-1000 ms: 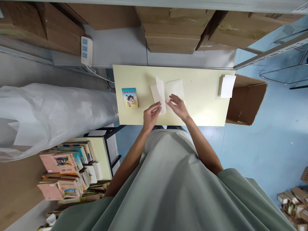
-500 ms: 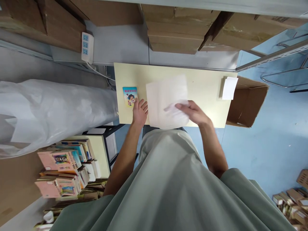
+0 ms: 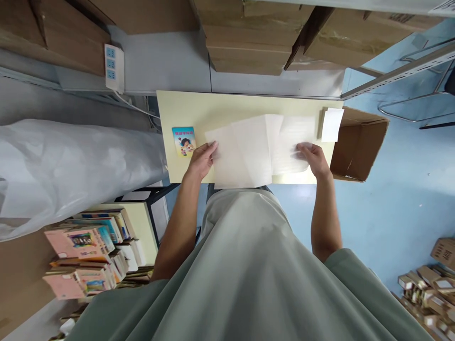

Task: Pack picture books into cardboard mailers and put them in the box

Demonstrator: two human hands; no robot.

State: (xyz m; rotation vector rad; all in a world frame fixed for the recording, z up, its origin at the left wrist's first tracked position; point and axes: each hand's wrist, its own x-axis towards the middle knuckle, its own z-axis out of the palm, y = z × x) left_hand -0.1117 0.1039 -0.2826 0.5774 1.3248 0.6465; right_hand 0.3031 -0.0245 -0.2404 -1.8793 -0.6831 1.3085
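- Across the yellow table [image 3: 185, 109], a thin white sheet [image 3: 249, 151] lies with its long axis left-right.
- Left hand [image 3: 202, 160] pinches the sheet's left edge; right hand [image 3: 315, 160] grips its right edge.

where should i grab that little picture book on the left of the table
Probably take the picture book by its long right edge, coming from the right with the left hand, which is nearest and holds the white sheet. It lies flat on the table, cover up, so a thumb must slip under that edge to pinch it.
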